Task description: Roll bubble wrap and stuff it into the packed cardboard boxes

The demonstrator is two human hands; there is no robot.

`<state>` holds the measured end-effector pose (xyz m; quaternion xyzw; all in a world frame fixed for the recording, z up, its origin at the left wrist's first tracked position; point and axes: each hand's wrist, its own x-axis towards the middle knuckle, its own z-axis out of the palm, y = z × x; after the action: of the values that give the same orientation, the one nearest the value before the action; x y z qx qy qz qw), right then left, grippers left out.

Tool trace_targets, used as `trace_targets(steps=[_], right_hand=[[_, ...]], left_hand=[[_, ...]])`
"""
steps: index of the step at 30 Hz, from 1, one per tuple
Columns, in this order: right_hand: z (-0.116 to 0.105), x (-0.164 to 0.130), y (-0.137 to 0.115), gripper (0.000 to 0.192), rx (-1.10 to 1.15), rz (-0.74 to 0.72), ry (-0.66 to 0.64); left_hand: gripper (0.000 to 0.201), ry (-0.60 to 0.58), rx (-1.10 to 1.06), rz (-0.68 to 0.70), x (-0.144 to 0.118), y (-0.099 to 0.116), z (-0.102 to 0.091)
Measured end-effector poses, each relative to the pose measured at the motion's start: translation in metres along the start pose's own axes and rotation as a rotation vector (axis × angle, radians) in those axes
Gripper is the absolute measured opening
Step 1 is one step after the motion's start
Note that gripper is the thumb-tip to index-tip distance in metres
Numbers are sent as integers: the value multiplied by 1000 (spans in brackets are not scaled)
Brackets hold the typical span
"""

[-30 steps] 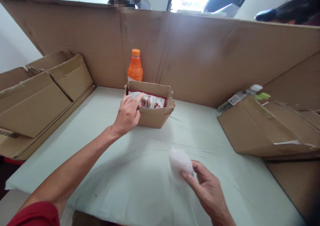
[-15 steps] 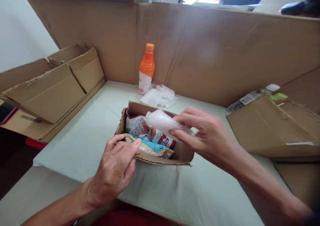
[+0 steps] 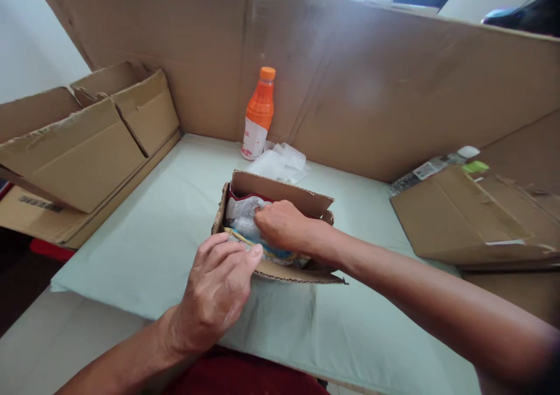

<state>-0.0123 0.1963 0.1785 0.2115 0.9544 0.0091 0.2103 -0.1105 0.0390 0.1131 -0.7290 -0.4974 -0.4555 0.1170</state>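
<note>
A small open cardboard box (image 3: pixel 284 188) stands in front of me on the table. Inside lie a patterned packet with a dark red edge (image 3: pixel 240 207) and, nearer me, a blue and yellow packet (image 3: pixel 280 256). My right hand (image 3: pixel 282 223) reaches into the box with curled fingers, on a piece of translucent plastic wrap (image 3: pixel 245 227) between the packets; its fingertips are mostly hidden. My left hand (image 3: pixel 221 284) grips the near-left wall of the box, its fingers bent over the rim and its thumb toward the right.
Behind the box, an orange drink bottle (image 3: pixel 259 115) stands by more translucent plastic sheets (image 3: pixel 280 163). Cardboard boxes (image 3: pixel 83 150) flank the table's left side. At right, a clear bottle (image 3: pixel 431 170) lies behind another carton (image 3: pixel 459 220). A tall cardboard panel (image 3: pixel 371 91) closes the back.
My right hand has moved left and down into the box with the plastic wrap, which now sits among the packets. My left hand stays at the near rim. The view has shifted slightly.
</note>
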Motion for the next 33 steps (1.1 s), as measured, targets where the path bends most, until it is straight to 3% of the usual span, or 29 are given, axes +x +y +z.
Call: trace_targets(steps=[3,6,8,10,13,16,19,22,25,28,30,33], right_hand=[[-7,-17,16,15,71,19,80],[2,-69,43,22,297,134,482],[26,-112,59,24,437,310,779],[64,-147,64,23,517,462,920],[131,-161,46,37,759,468,818],[174,-129,12,52,952,419,749],[175,-84,-2,49,1073,428,807],[163,-64,14,48,1098,446,858],[174,-84,33,41,1069,589,927],[210,-130,36,43,1005,778,980],[236,-161,27,48,989,829,962],[260,-191,16,64,1009,824,902]], left_hand=[[75,131,73,-96,-5,-4,-2],[81,328,14,-298,-21,-13,1],[79,361,-129,-485,-37,-21,6],[71,295,-315,-695,-54,-28,14],[56,205,-567,-935,-76,-35,27],[48,179,-705,-1052,-81,-42,36],[45,203,-715,-1081,-64,-51,44],[44,282,-661,-1065,-35,-56,60],[47,229,-744,-1016,-15,-45,88],[49,42,-890,-935,-15,-22,112],[45,-55,-900,-907,-24,-8,117],[39,-122,-731,-881,-33,-2,109]])
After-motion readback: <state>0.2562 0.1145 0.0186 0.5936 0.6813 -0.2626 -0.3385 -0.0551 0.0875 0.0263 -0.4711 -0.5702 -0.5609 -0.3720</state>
